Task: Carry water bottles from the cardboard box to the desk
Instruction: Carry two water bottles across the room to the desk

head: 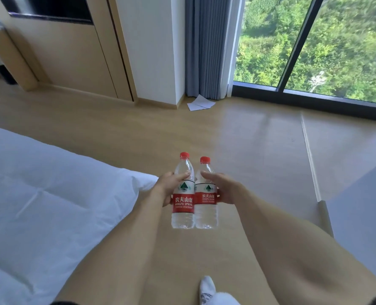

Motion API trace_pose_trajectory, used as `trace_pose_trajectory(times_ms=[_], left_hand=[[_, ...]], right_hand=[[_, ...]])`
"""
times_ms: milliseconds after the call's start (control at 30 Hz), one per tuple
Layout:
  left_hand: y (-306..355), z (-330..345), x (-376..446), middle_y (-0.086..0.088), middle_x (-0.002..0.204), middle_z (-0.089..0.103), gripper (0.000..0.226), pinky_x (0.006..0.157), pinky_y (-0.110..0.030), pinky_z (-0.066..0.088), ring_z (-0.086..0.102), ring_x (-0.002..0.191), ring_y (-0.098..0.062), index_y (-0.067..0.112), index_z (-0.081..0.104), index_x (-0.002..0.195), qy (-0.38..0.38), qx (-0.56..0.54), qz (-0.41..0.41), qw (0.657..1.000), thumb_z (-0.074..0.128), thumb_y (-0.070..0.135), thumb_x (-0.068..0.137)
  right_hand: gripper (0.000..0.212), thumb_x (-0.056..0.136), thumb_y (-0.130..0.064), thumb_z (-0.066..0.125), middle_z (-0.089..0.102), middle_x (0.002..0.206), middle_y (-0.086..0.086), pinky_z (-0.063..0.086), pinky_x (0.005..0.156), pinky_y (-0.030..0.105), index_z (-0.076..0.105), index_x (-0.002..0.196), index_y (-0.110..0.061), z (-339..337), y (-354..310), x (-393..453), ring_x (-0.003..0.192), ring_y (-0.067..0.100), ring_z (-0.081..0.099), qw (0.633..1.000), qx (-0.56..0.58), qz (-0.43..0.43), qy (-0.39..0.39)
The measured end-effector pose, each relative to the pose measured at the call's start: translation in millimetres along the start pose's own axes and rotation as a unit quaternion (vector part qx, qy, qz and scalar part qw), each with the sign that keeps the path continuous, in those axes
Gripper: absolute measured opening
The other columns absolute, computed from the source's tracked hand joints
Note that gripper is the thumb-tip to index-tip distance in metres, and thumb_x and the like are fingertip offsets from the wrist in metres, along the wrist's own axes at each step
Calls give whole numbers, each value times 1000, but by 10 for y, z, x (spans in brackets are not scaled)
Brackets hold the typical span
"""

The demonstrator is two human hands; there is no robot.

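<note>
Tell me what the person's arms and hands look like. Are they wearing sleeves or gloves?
No gloves and no long sleeves. The left hand and right hand are bare, with no rings, watch or bracelet showing. Both forearms are bare along their whole visible length. A bit of dark fabric shows at the bottom corners of the picture, perhaps short sleeves, but too little shows to tell.

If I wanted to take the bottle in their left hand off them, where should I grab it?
Probably the clear lower body of the left water bottle, below its red label, coming from underneath and in front. The left hand wraps the label band and shoulder, and the right water bottle presses against its other side, so only the bottom is free.
</note>
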State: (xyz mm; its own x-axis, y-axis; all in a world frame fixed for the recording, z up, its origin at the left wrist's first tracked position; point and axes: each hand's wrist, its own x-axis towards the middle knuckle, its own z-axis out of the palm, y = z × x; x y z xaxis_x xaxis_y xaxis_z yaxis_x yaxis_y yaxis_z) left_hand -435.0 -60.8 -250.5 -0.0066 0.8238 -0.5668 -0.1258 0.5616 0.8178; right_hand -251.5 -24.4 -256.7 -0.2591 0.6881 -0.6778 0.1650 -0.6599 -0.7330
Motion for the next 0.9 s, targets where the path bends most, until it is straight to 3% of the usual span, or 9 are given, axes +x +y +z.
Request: trace_pose_trajectory(times_ms=[67, 167, 367, 533, 633, 733, 900], left_hand=[[211, 108, 231, -19, 109, 74, 37, 62, -39, 60, 74, 86, -33, 8, 60, 119, 4, -6, 2, 1000, 74, 27, 91], [446, 219, 575, -17, 108, 75, 37, 78, -47, 60, 74, 93, -34, 11, 61, 118, 21, -9, 4, 1000, 76, 28, 89], [784, 296, 1174, -13, 97, 78, 37, 59, -36, 59, 76, 79, -29, 12, 62, 114, 35, -15, 8, 999, 79, 28, 85], [1031, 233, 1783, -10, 101, 77, 44, 73, -42, 58, 75, 85, -29, 15, 64, 115, 42, 13, 16, 999, 81, 37, 82], [1169, 101, 2228, -9, 99, 77, 47, 80, -45, 58, 74, 88, -31, 16, 66, 114, 51, 13, 19, 998, 82, 43, 79], [1382, -113, 2731, -7, 94, 78, 49, 72, -41, 57, 74, 82, -27, 17, 68, 112, 50, 5, 24, 998, 82, 47, 76], [1952, -537, 3503, -6, 89, 78, 47, 65, -36, 55, 73, 72, -24, 15, 65, 109, 67, -17, 31, 997, 84, 43, 76]], right_hand=[[48, 89, -40, 73, 75, 105, 13, 60, 67, 36, 62, 122, -7, -177, -236, 204, 82, 26, 74, 1000, 9, -2, -18], [47, 90, -38, 72, 75, 102, 13, 59, 64, 36, 61, 122, -5, -390, -546, 487, 80, 26, 74, 999, 18, -7, -28], [51, 91, -37, 71, 70, 119, 20, 58, 82, 43, 60, 127, -3, -626, -940, 948, 94, 33, 70, 999, 21, -16, -34], [52, 92, -35, 71, 68, 123, 22, 52, 99, 52, 58, 129, -1, -744, -1287, 1394, 115, 39, 65, 999, 16, -15, -31], [50, 92, -33, 71, 69, 120, 22, 54, 97, 51, 58, 127, 0, -719, -1584, 1735, 108, 38, 68, 1000, 6, -17, -22], [49, 92, -33, 72, 71, 116, 21, 57, 90, 48, 59, 125, -1, -646, -1967, 2172, 98, 35, 70, 1000, -9, -18, -10], [50, 90, -37, 73, 71, 116, 20, 56, 93, 49, 60, 125, -3, -436, -2724, 2981, 106, 36, 70, 999, -39, -11, 11]])
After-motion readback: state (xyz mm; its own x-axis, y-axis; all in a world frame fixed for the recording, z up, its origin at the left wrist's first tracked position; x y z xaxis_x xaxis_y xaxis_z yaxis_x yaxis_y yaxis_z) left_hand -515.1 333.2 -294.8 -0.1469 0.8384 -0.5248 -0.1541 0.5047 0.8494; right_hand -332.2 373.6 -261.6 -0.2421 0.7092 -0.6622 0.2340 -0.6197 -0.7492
